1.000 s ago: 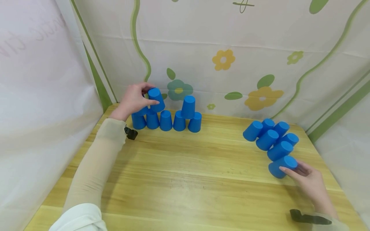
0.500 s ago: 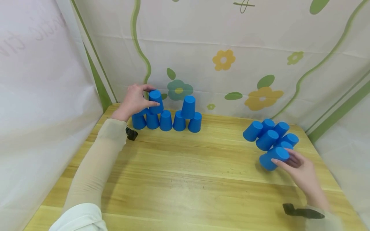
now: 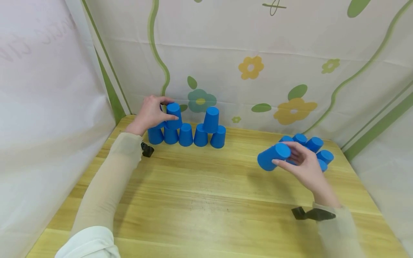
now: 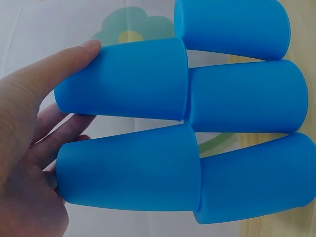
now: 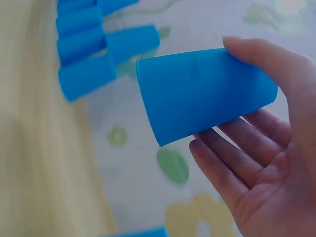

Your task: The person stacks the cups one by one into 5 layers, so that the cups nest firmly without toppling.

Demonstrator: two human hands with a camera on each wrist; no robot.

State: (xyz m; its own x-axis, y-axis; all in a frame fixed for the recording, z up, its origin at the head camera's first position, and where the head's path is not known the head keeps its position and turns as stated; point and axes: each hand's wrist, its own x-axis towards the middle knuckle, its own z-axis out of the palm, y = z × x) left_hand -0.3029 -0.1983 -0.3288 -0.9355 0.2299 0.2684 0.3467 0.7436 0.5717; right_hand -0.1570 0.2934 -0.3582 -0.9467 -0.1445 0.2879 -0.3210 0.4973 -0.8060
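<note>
Stacking at a row of cups. The left hand pinches the left cup on, or just above, the row's left part; the right hand, well apart, grips the right cup, tilted in the air right of the row. To my eye, adding an upper tier is in hand; the next move likely calls for levelling the right cup.

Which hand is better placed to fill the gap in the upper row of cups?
Probably the right hand: it holds a raised cup, off the table, to the right of the gap. The left hand is occupied, gripping a stacked cup at the gap's left edge.
</note>
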